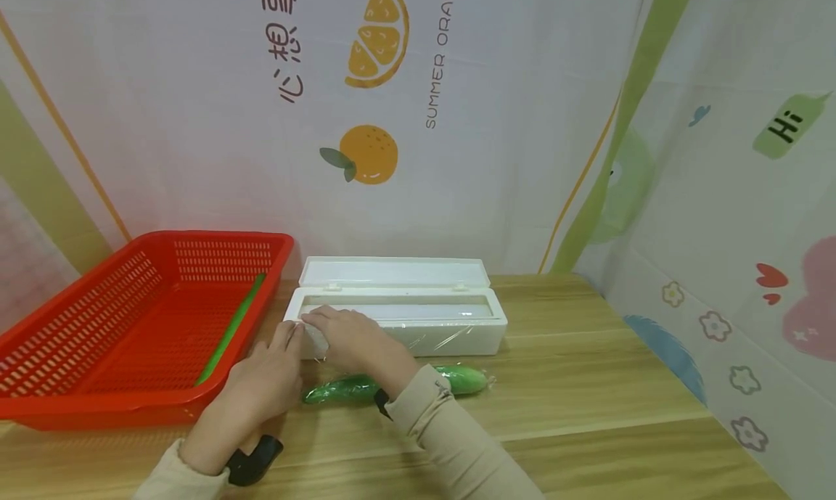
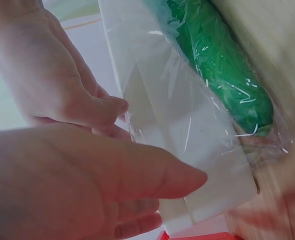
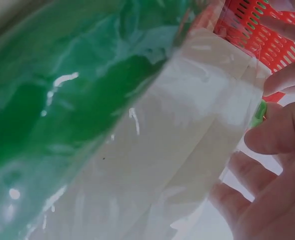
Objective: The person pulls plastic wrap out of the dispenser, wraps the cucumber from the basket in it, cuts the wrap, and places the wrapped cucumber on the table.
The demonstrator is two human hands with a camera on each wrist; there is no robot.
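A white cling film dispenser stands on the table with its lid raised. Clear cling film stretches from it over its front to a green cucumber, which lies wrapped just before it. At the dispenser's top left edge, my right hand pinches the film's edge between thumb and fingers. My left hand is at the left end of the dispenser, its fingers touching the corner. In the left wrist view its thumb points straight across the front face.
A red plastic basket stands to the left, close to my left forearm. A long green strip lies inside along its right wall. Behind the wooden table hangs a printed cloth, which also covers the right side.
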